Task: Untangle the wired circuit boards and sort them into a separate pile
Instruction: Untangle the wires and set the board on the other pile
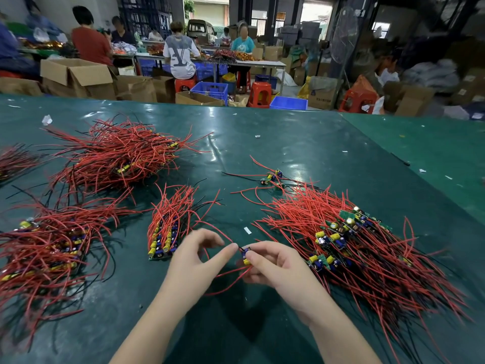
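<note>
**Boards and red wire on glossy green sheeting**

A shiny, wrinkled green table cover (pixel 262 153) carries heaps of thin red and black leads. The right hand (pixel 273 261) pinches a small circuit board (pixel 246 254) with yellow and blue parts; the left hand (pixel 195 254) pinches its red wire (pixel 225 236). The tangled pile (pixel 354 245) lies just right. No legible writing on the boards.

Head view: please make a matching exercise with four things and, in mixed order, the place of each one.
Things:
1. small circuit board with red wires
2. neat stack of wired boards
3. big tangled heap of red-wired boards
4. small white paper scrap

Places:
a. on the green table mat, just beyond the hands
b. right of the right hand
c. held between both hands
d. just left of the left hand

Pairs: 1-c, 2-d, 3-b, 4-a
</note>
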A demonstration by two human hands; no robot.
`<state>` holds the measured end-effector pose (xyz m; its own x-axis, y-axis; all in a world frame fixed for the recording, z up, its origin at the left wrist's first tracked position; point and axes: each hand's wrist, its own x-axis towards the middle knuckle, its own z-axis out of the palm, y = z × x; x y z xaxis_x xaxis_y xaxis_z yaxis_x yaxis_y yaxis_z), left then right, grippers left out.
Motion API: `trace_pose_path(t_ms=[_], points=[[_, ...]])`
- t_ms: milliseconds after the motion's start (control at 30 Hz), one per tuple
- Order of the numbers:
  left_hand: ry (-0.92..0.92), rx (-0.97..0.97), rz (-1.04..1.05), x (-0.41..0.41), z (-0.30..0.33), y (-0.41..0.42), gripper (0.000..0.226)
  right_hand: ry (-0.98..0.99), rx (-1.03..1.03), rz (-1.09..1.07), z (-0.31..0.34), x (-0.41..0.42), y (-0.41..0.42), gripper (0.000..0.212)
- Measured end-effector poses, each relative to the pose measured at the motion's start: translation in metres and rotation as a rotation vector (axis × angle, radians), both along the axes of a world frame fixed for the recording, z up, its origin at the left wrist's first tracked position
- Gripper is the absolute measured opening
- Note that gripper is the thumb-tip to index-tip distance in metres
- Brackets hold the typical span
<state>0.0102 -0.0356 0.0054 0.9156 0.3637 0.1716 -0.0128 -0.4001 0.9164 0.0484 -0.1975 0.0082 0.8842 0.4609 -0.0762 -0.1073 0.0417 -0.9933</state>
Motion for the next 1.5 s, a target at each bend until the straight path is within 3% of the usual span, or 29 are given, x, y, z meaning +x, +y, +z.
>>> trace_pose_path(t_ms=[33,100,267,533,667,867,1067,1267,1367,1500], points=[[0.026,-0.12,-0.096,0.0,0.002,-0.002,0.006,0.027,0.034,0.0,-0.001,0.0,0.0,0.011],[0.044,-0.26,-0.208,0.0,0.004,-0.004,0.01,0.085,0.098,0.002,-0.001,0.001,0.0,0.012],[0.043,-0.331,-0.221,0.0,0.004,-0.002,0.013,0.118,0.106,0.028,-0.001,0.002,-0.002,0.012],[0.211,-0.398,-0.276,-0.002,0.005,0.013,0.016,0.087,-0.058,0.137,0.0,0.002,-0.005,0.003],[0.257,-0.491,-0.321,-0.002,0.007,0.017,0.032,0.085,-0.039,0.203,0.001,0.002,-0.008,0.004],[0.324,-0.743,-0.341,-0.001,0.004,0.017,0.017,0.101,0.03,0.266,0.002,0.002,-0.01,0.018],[0.283,-0.736,-0.336,0.0,0.002,0.014,0.022,0.109,0.077,0.265,0.002,0.003,-0.012,0.017],[0.163,-0.553,-0.239,0.002,0.0,0.012,0.018,0.109,0.016,0.171,0.001,0.005,-0.01,0.006],[0.162,-0.488,-0.258,0.002,-0.001,0.016,0.009,0.089,-0.018,0.171,0.002,0.005,-0.01,0.003],[0.182,-0.51,-0.288,0.001,0.0,0.017,0.013,0.063,-0.035,0.142,0.003,0.006,-0.011,0.006]])
